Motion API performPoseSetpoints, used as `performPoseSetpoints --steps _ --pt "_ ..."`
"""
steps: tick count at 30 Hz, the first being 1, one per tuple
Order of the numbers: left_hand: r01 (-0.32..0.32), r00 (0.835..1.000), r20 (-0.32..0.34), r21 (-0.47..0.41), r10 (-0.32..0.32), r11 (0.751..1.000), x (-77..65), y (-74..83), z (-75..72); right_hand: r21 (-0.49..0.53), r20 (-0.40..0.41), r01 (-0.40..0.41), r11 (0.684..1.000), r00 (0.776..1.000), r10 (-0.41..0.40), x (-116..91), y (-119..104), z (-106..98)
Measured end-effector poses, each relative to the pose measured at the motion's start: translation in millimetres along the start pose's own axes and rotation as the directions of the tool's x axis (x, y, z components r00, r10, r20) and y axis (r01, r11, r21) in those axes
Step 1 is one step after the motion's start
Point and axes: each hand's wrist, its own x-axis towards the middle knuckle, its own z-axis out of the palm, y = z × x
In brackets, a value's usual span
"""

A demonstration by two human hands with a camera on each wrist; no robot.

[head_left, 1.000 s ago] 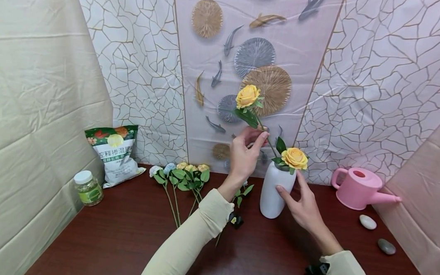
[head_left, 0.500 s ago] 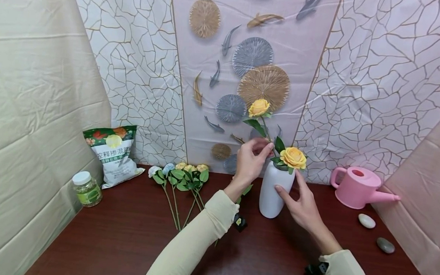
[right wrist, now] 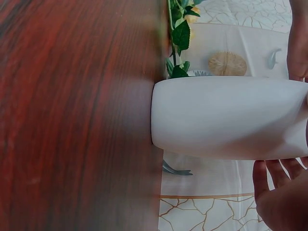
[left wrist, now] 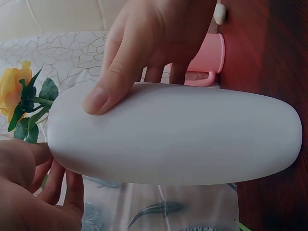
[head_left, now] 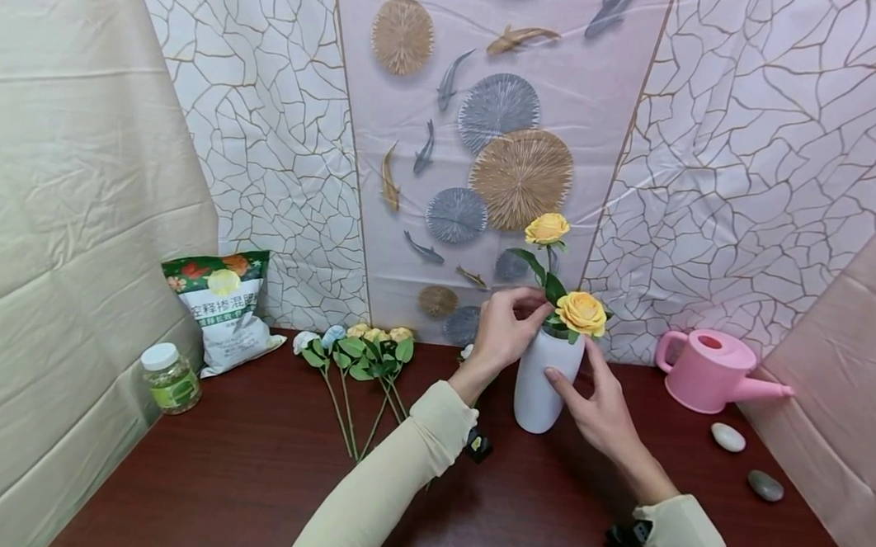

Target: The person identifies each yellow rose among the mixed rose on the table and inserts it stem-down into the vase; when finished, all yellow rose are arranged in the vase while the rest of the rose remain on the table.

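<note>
A white vase (head_left: 547,382) stands upright on the dark red-brown table. My right hand (head_left: 603,410) grips it from the right, the thumb lying across its front in the left wrist view. One yellow rose (head_left: 581,314) sits in the mouth, its bloom low over the rim. Above it rises a second yellow rose (head_left: 547,229), whose stem my left hand (head_left: 507,328) pinches low down, right at the vase's mouth. Those fingertips (left wrist: 42,153) are close against the rim; the stem's lower end is hidden.
Several cut roses (head_left: 360,344) in white, blue and yellow lie left of the vase. Further left are a fertilizer bag (head_left: 228,316) and a lidded jar (head_left: 172,383). A pink watering can (head_left: 711,374) and two pebbles (head_left: 728,437) are on the right.
My left hand has moved down and right, lowering the upper rose toward the vase's mouth, and its stem now stands more upright. The right hand keeps its hold on the vase.
</note>
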Motion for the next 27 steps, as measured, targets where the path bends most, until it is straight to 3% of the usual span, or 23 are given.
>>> performPoseSetpoints --steps 12,22,27 --pt "0.022 0.999 0.036 -0.002 -0.022 1.0 1.0 3.6 -1.3 -0.002 0.002 0.007 1.0 1.0 -0.007 -0.2 0.3 -0.3" --pt "0.054 0.998 -0.046 0.043 -0.052 0.998 -0.2 6.7 -0.3 0.002 0.001 0.013 1.0 1.0 -0.013 0.0 0.0 0.2" --pt "0.05 0.998 -0.029 0.09 -0.048 0.995 0.6 6.9 1.0 -0.004 -0.005 0.007 1.0 1.0 -0.007 0.5 0.5 0.1"
